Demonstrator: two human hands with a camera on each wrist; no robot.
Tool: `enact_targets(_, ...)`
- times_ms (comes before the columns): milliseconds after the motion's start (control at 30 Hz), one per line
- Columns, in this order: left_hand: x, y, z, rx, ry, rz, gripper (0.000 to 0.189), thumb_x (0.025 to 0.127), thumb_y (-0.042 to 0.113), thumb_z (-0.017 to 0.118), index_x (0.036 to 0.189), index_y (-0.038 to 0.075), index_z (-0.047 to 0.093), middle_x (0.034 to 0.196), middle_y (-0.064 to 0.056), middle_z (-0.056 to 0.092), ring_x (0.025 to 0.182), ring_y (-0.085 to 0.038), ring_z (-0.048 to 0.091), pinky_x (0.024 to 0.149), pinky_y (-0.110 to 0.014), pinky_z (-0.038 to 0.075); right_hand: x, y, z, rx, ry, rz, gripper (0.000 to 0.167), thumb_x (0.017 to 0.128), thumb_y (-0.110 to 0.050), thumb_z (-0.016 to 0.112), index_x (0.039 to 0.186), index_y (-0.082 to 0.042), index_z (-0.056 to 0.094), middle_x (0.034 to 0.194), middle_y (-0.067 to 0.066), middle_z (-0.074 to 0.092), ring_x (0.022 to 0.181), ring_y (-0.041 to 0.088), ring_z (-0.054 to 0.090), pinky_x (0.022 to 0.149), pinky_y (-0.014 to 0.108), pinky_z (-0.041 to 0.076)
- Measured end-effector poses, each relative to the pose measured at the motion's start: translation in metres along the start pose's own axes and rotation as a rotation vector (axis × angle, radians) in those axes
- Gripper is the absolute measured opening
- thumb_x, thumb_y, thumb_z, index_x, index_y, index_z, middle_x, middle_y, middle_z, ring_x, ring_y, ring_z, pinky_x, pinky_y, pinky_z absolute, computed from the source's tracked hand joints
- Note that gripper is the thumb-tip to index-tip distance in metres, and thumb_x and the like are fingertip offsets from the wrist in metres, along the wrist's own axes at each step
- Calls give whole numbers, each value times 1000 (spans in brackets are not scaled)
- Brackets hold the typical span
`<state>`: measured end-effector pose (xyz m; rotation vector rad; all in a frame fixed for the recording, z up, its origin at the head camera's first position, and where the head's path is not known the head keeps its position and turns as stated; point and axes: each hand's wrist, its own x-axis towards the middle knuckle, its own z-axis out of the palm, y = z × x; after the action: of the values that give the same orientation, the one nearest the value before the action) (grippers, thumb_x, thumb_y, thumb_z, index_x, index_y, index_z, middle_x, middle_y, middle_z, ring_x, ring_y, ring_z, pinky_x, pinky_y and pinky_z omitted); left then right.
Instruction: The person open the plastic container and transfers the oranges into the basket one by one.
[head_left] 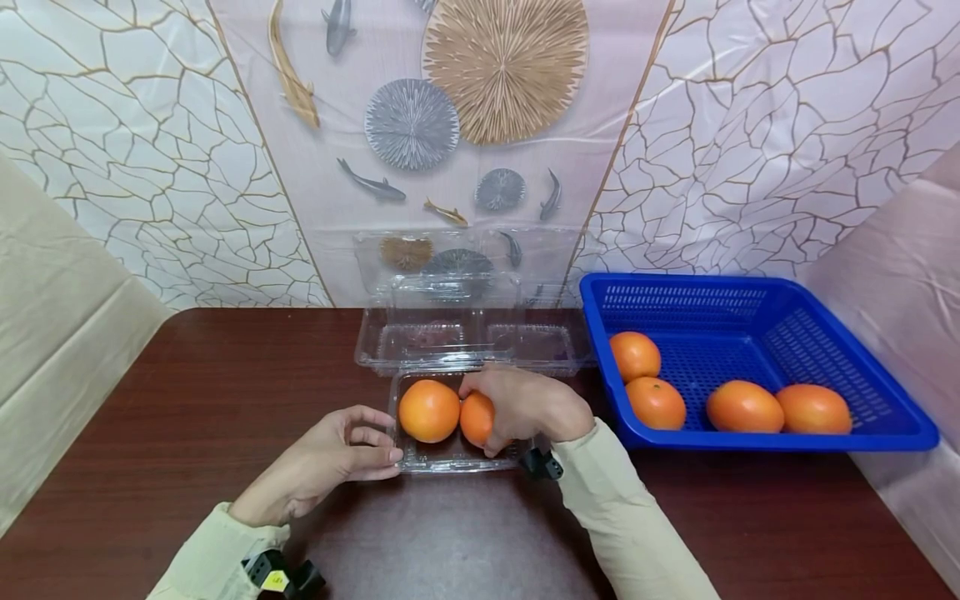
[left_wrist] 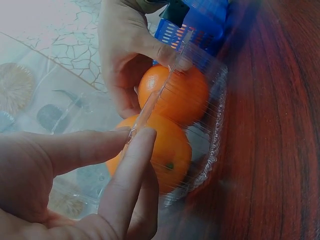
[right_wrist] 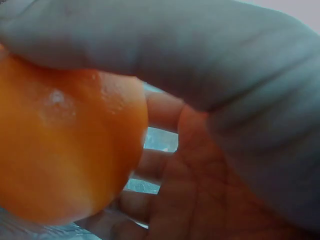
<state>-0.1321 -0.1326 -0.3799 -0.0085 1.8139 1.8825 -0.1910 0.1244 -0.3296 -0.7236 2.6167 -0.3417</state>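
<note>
A clear plastic clamshell container (head_left: 457, 463) sits on the table in the head view, with two oranges in its base. My left hand (head_left: 333, 454) pinches the container's left rim between thumb and fingers, as the left wrist view shows close up. Fingers of my right hand (head_left: 532, 404) curl round the right-hand orange (head_left: 476, 418), which is partly hidden by that hand. Beside it, the left-hand orange (head_left: 428, 411) rests untouched in the container. In the right wrist view the gripped orange (right_wrist: 75, 150) fills the left side, under the thumb.
Behind the container stand more clear plastic clamshells (head_left: 420, 340), their lids raised against the patterned backdrop (head_left: 412, 125). To the right, a blue plastic basket (head_left: 682, 279) holds several oranges (head_left: 744, 407). The dark wooden table (head_left: 202, 392) has a front area nearest me.
</note>
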Motion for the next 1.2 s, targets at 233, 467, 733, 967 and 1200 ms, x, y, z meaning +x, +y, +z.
enact_targets(233,0,0,0,9,0,-6,55,91,-6,71,135,-11,40,95,-8,63,89,-17,73,88,-37,66,-2,-1,-2,14,0,9,65,68,-16,95,126,-20,66,126,-2,65,106,17,57,96,34,54)
enact_targets(467,-1,1,1,15,10,-11,57,90,-5,73,136,-11,39,95,-8,63,88,-17,73,88,-38,65,-7,-1,-8,50,19,-3,66,67,-19,96,126,-20,66,123,-3,65,103,17,59,93,35,56)
enact_targets(733,0,-1,0,-1,-1,6,55,90,-7,71,134,-13,39,94,-7,64,87,-17,72,87,-36,66,-14,-1,-13,51,77,-16,64,66,-23,96,123,-23,66,121,-2,66,102,17,59,88,35,57)
enact_targets(967,0,-1,1,-1,-1,4,55,90,-6,73,133,-12,40,93,-6,63,88,-18,73,88,-37,66,-18,-1,-17,53,110,-46,65,67,-23,96,124,-20,66,122,0,66,102,19,60,90,35,57)
enact_targets(1200,0,-1,1,0,-10,13,54,90,-7,72,133,-13,39,93,-7,63,86,-16,73,88,-37,66,-24,2,-23,59,142,-45,64,68,-26,95,125,-19,65,119,0,64,101,19,60,87,35,59)
